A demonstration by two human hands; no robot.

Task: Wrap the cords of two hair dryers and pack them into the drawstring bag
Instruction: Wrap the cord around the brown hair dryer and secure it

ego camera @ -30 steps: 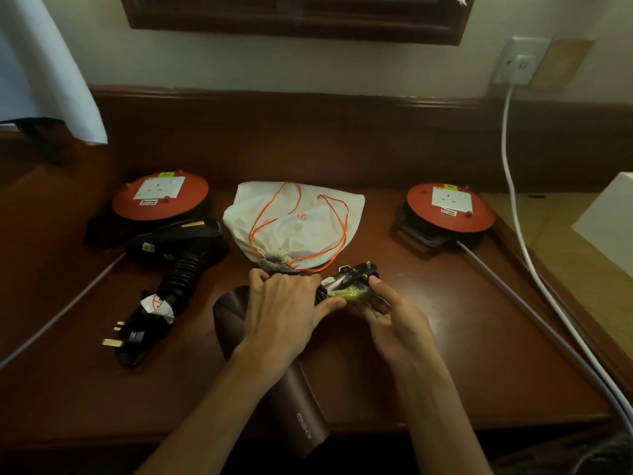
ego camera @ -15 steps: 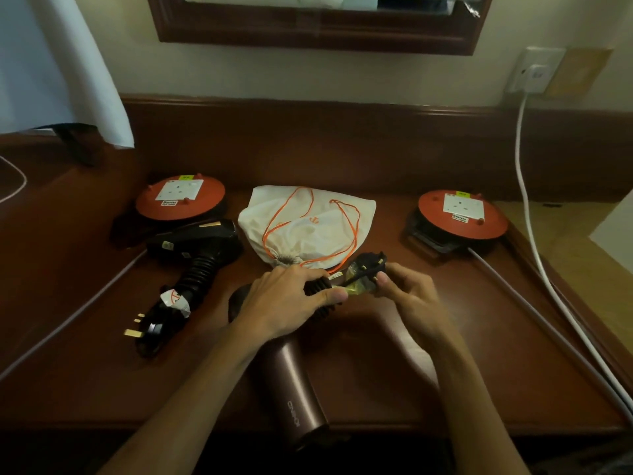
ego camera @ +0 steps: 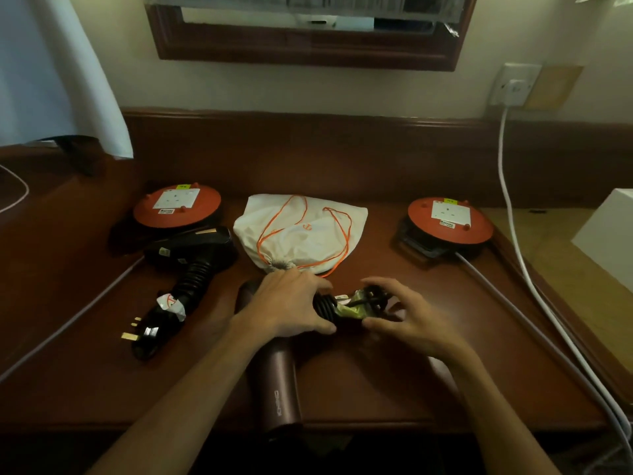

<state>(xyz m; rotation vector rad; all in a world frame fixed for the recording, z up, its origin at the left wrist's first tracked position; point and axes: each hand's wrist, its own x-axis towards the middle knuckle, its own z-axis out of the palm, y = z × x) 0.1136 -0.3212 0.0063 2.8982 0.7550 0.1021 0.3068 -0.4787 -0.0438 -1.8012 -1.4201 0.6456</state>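
A mauve hair dryer (ego camera: 279,389) lies in front of me, its barrel reaching the desk's front edge. My left hand (ego camera: 287,305) grips its handle, which has black cord coiled around it. My right hand (ego camera: 407,318) holds the black plug (ego camera: 371,298) and a yellowish tag at the end of that cord. A black hair dryer (ego camera: 191,255) lies to the left with its cord wound on the handle and its plug (ego camera: 144,335) lying loose. The white drawstring bag (ego camera: 305,231) with orange strings lies flat behind my hands, its mouth gathered shut.
Two orange cable reels stand on the wooden desk (ego camera: 394,378), one at the back left (ego camera: 176,205) and one at the back right (ego camera: 450,219). Grey cables run from them across the desk. A white cable (ego camera: 513,217) hangs from a wall socket at right.
The view has tilted up slightly. My right hand has shifted from pinching the plug's tip to cupping over it. The left hand stays on the wrapped handle.
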